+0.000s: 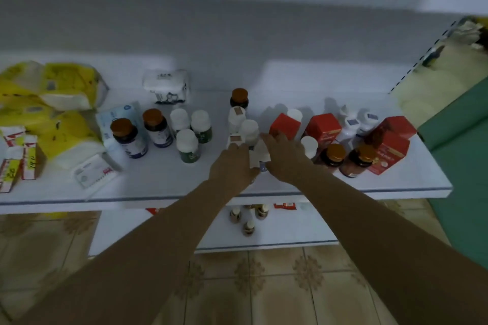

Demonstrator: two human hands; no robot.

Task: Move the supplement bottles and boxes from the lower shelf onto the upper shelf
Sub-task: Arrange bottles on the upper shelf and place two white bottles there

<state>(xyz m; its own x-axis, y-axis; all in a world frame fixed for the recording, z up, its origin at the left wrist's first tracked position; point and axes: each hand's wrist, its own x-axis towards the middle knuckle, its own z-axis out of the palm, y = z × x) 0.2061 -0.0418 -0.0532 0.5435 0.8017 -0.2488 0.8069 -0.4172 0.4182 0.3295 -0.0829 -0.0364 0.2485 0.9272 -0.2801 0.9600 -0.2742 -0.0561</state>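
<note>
The upper shelf carries many supplement bottles and red boxes. At its middle front, my left hand curls round a white bottle with a brown-labelled cap. My right hand is close beside it. Its thumb side holds a tilted white bottle that sits between both hands, and its other fingers are spread. White-capped green bottles and brown-capped dark bottles stand to the left. Red boxes and amber bottles stand to the right. On the lower shelf, three small bottles and a red box show between my forearms.
Yellow tissue packs, white tissue packs and small cartons fill the upper shelf's left end. A green surface lies to the right of the shelf. The floor below is tiled. The picture is dim and blurred.
</note>
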